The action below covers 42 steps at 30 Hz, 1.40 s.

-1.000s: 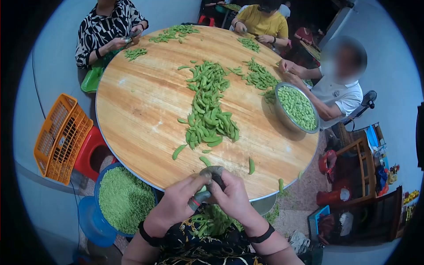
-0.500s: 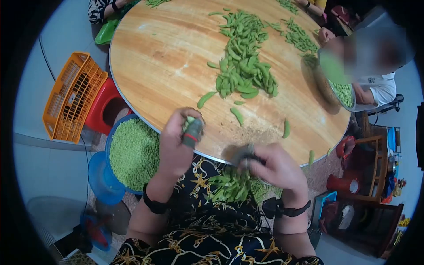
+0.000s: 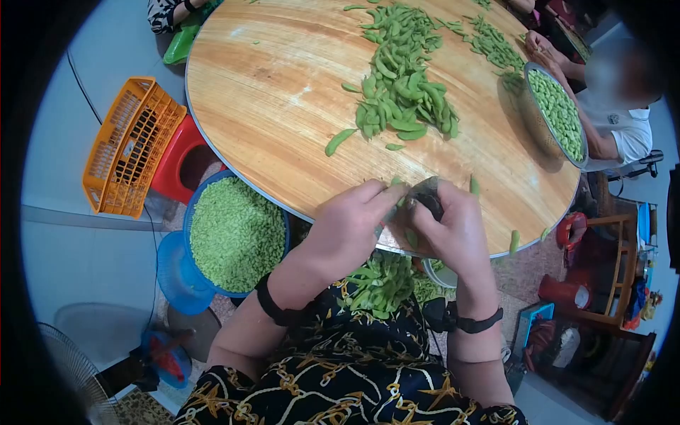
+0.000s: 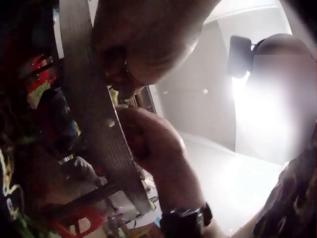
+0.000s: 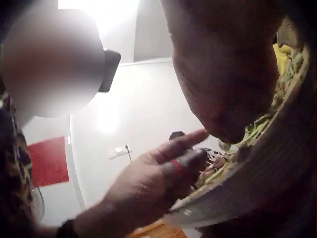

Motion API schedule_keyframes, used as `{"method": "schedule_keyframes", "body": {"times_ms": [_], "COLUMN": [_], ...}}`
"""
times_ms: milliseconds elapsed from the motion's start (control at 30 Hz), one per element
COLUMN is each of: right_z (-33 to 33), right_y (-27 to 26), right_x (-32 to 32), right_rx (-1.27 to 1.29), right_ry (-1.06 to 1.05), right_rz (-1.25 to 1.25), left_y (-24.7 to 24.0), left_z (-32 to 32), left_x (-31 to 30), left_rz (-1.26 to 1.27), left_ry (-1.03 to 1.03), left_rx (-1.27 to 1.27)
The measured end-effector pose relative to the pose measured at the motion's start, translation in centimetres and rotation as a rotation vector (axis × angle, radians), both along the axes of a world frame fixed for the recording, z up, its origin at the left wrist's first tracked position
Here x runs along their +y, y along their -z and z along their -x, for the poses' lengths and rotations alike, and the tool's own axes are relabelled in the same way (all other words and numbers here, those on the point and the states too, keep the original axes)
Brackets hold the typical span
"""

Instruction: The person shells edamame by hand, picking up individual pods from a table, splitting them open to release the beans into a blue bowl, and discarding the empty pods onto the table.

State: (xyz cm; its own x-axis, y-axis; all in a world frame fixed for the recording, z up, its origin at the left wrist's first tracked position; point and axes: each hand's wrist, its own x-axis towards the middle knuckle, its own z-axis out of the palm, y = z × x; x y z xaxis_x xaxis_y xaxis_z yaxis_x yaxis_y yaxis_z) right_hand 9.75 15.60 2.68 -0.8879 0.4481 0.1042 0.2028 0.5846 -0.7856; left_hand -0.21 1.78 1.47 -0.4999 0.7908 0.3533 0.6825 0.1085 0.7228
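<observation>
Over the near edge of the round wooden table (image 3: 276, 142), both hands meet at a green soybean pod (image 3: 401, 201), mostly hidden by fingers. My left hand (image 3: 348, 221) pinches it from the left. In the right wrist view, a grey cover with a red band (image 5: 177, 167) shows on one left-hand digit. My right hand (image 3: 455, 221), with dark coverings on its fingertips, has its fingers curled at the pod from the right. Beyond the hands lies a long heap of soybean pods (image 3: 400, 85). More pods (image 3: 380, 287) are bunched on the lap below.
A blue basin (image 3: 188, 244) of shelled beans stands left of my knees, beside a red stool (image 3: 170, 166) and an orange crate (image 3: 127, 156). A metal colander (image 3: 536, 120) of beans sits at the table's right, near a seated person (image 3: 630, 134). A fan (image 3: 71, 372) stands lower left.
The hands were together, parted half a second ago with the left holding a bean or pod, and have come together again. The head view has tilted downward.
</observation>
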Motion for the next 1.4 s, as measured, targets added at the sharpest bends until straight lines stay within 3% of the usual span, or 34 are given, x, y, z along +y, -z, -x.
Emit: {"method": "schedule_keyframes", "body": {"times_ms": [67,133,167,200,233,267,300,333,533,633,667,733,800,900,1067,1133,1167,1200,1233,1267,1300,1333,1367,1400], "right_z": [-0.5,-0.6,-0.9,-1.3,-1.7,-2.0,-2.2,-2.4,-2.9,-3.0,-3.0,-3.1,-3.2,-3.6,-3.2,-3.1,-3.2,-3.2,-3.2,-3.2,-3.2,-3.1,-3.0,-2.9], "right_y": [-0.2,-0.4,-0.8,-1.4,-1.7,-1.1,-1.2,-1.4,-0.8,0.4,0.5,0.5,-0.1,-0.6,0.4,0.4,0.0,-0.2,-0.3,-0.3,-0.3,-0.3,-0.3,-0.2], "right_x": [-0.2,-0.6,-0.5,-0.3,-0.3,-0.4,-0.7,-1.2,-0.9,-0.5,-0.5,-0.7,-0.8,-0.7,-1.2,-1.3,-1.3,-1.3,-1.5,-1.7,-1.8,-1.8,-1.7,-1.6], "right_rx": [-0.018,0.159,0.16,0.132,0.1,0.114,0.113,0.093,0.022,0.041,0.037,0.03,0.099,0.114,0.08,0.099,0.079,0.059,0.054,0.074,0.096,0.092,0.092,0.092], "right_ry": [-0.023,0.032,0.024,0.016,0.006,-0.13,-0.137,-0.124,-0.132,-0.195,-0.208,-0.221,-0.19,-0.139,-0.189,-0.198,-0.208,-0.218,-0.218,-0.204,-0.187,-0.186,-0.227,-0.267], "right_rz": [0.078,0.483,0.486,0.68,0.874,0.888,0.894,0.923,1.027,0.926,0.992,1.063,1.235,1.298,1.131,1.114,1.273,1.432,1.429,1.521,1.611,1.607,1.576,1.545], "left_y": [0.6,0.4,-0.2,-0.5,-0.3,0.2,0.3,-0.4,1.2,1.2,0.8,-0.3,0.5,0.4,-0.4,-0.7,0.0,1.0,1.6,2.2,2.1,1.9,1.4,0.6], "left_z": [0.1,0.2,0.3,0.3,0.1,-0.2,-0.4,-0.6,-1.6,-2.1,-2.3,-2.9,-2.8,-2.4,-2.8,-2.8,-2.1,-1.1,-0.5,-0.5,-0.6,-0.7,-0.9,-1.1], "left_x": [0.3,0.4,0.4,0.3,0.5,0.8,1.0,0.9,1.2,1.3,1.4,1.3,1.3,1.0,0.8,0.4,0.3,0.3,0.2,0.0,0.0,0.1,0.1,0.1], "left_rz": [-0.031,-0.063,-0.042,-0.019,-0.017,-0.168,-0.325,-0.301,-0.361,-0.324,-0.323,-0.317,-0.305,-0.27,-0.345,-0.246,-0.249,-0.273,-0.295,-0.299,-0.339,-0.379,-0.384,-0.393], "left_ry": [0.009,0.011,0.003,-0.006,-0.016,-0.006,0.006,0.007,-0.04,-0.07,-0.071,-0.051,-0.049,-0.084,-0.096,0.006,0.005,0.182,0.354,0.351,0.349,0.348,0.349,0.245], "left_rx": [-0.001,-0.003,-0.201,-0.4,-0.399,-0.747,-1.094,-1.169,-1.083,-0.969,-0.968,-1.213,-1.121,-0.988,-0.923,-0.926,-0.929,-0.799,-0.663,-0.666,-0.849,-1.03,-1.031,-1.217]}}
